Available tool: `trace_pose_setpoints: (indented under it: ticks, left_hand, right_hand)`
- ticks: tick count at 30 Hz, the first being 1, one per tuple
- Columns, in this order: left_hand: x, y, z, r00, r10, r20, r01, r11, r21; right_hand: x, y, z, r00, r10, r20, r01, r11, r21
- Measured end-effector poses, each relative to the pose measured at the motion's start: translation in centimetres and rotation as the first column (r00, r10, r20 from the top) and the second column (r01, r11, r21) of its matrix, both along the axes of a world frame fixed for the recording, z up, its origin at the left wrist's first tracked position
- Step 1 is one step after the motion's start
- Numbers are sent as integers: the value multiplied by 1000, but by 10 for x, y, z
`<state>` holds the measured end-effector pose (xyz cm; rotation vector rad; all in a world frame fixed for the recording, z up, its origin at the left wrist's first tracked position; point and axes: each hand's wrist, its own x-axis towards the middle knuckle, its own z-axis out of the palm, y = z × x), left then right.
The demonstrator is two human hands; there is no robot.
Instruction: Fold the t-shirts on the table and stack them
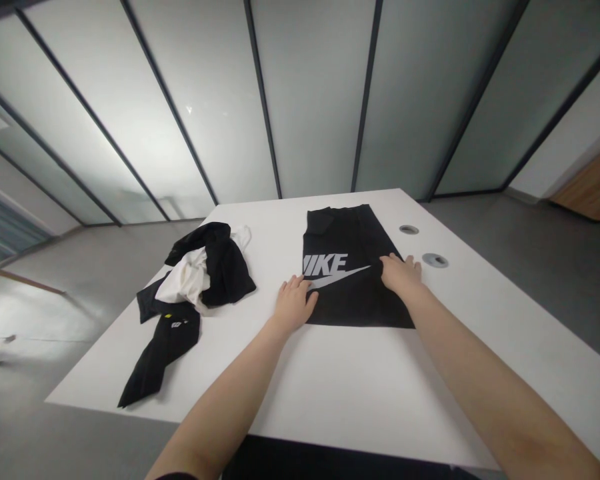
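Observation:
A black T-shirt [350,300] with a large grey NIKE print and swoosh lies folded in a roughly rectangular shape on the white table [360,380]. My left hand [294,303] rests at its left edge beside the print, palm down with fingers apart. At the shirt's right side, my right hand [403,275] lies on the black cloth near the edge, fingers spread and touching it. The undersides of both hands are hidden.
A loose heap of black clothes [227,267] and a white garment [185,277] sits on the table's left. A black sleeve-like piece [153,360] reaches toward the front edge. Two round metal inserts [435,260] are set in the tabletop at right. Frosted panels [315,100] stand behind.

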<state>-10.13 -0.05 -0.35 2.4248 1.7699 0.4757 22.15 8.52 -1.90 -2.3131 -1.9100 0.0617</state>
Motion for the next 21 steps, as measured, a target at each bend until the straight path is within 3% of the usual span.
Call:
trace_pose_setpoints:
  ticks: [6,11,15,21]
  left_hand:
    - [2,-1,3,999,-29,-15,29,1000,-1]
    - [4,-4,11,991,-130,-9,130,991,-15]
    - [7,-11,19,964,-266,4,266,964,-18]
    - [13,-23,26,899,-433,-63,435,901,9]
  right_hand:
    - [-29,-9,17,994,107,-19,-107,994,16]
    - [-55,-17,15,974,222,-33,-224,974,-46]
    - [-54,-15,10,963,264,-55,-269,951,-154]
    - [-34,-5,10,911,391,-131,-411,889,-201]
